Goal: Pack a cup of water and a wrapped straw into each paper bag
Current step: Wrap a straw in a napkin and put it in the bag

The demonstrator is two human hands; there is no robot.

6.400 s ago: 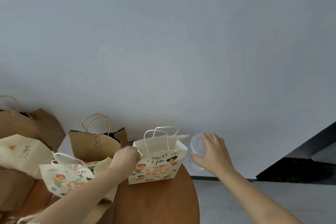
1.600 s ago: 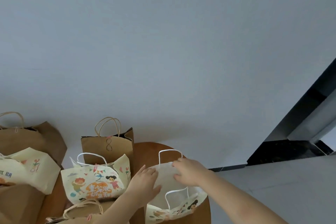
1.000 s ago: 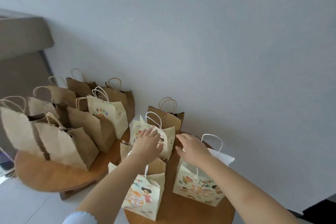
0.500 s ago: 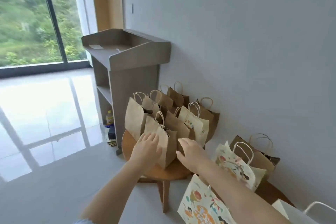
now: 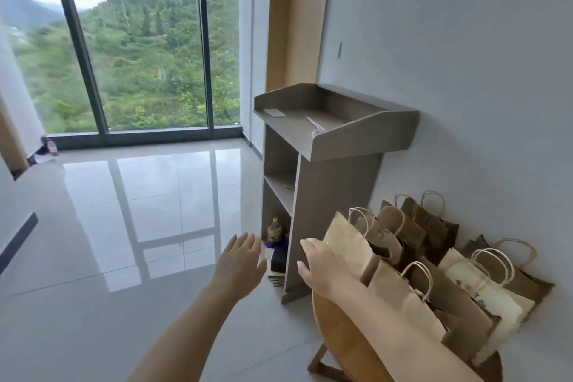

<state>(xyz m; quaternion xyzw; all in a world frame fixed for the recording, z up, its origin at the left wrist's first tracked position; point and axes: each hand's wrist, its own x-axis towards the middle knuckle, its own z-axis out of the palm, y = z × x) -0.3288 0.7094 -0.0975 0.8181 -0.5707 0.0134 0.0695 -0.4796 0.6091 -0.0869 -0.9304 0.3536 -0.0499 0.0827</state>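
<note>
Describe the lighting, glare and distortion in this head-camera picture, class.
Head view: daylight floods through the window, its sky patches washed out; glare and window reflections sheen the glossy floor; wide-angle bending leans the window frame and lectern; left hand, right hand and paper bags look slightly soft.

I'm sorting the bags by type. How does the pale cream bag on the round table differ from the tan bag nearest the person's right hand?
The cream bag is off-white with white handles and a dark print; the tan bag is plain kraft brown with brown handles. The cream bag stands among the bags nearer the wall, the tan bag at the table's left end by the right hand. Both stand upright and have twisted-cord handles.
</note>
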